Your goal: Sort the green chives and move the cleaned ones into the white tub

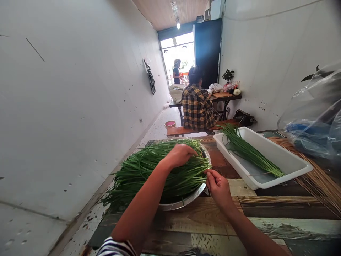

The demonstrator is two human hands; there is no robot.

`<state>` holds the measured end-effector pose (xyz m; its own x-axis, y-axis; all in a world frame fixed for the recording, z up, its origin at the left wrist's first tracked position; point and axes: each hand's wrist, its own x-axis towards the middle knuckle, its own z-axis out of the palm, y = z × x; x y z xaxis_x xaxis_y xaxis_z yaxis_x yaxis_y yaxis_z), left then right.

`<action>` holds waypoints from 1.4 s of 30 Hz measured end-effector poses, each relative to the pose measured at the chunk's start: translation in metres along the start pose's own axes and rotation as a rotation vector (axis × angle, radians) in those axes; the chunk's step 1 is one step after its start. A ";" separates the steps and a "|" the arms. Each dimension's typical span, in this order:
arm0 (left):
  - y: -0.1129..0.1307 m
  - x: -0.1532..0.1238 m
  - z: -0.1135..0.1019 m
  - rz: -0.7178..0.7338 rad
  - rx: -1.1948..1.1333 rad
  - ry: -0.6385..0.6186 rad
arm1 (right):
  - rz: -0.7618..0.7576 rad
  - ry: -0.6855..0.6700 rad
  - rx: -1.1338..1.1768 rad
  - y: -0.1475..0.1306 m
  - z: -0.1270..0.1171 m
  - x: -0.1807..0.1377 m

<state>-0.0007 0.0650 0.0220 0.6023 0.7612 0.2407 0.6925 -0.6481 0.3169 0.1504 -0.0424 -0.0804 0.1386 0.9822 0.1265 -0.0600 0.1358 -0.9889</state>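
Observation:
A heap of long green garlic chives (149, 160) fills a round metal basin (183, 204) and spills over its left side. Their pale stem ends point right. My left hand (179, 155) reaches across the heap, its fingers curled down on the stems near the far right rim. Beside the basin's right rim, my right hand (218, 185) is closed in a pinch at the stem ends; what lies between thumb and finger is too small to make out. To the right, a smaller bunch of chives (253, 153) lies in a white plastic tray (290, 160).
Thin wooden sticks (319, 185) lie on the patchwork wooden table (213, 217) right of the tray. A clear plastic bag (314, 121) stands behind them. Beyond the table, a person in a plaid shirt (197, 106) sits on a bench (174, 131); another person (176, 73) stands near the doorway.

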 end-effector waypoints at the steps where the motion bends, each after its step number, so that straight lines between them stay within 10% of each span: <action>1: -0.004 0.007 -0.001 -0.034 0.058 0.042 | 0.011 0.005 0.011 -0.001 0.000 0.000; 13: -0.009 0.045 0.022 0.109 0.326 -0.033 | 0.019 0.007 0.011 -0.001 -0.001 0.003; 24: 0.004 0.015 0.023 -0.231 -0.227 0.195 | 0.045 0.000 0.048 0.004 -0.002 0.003; 42: 0.008 0.009 0.028 -0.268 -0.427 0.203 | 0.021 -0.007 -0.005 0.000 -0.003 0.003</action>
<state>0.0218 0.0657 0.0010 0.3086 0.9153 0.2588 0.5631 -0.3951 0.7258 0.1534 -0.0400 -0.0801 0.1309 0.9857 0.1061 -0.0576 0.1144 -0.9918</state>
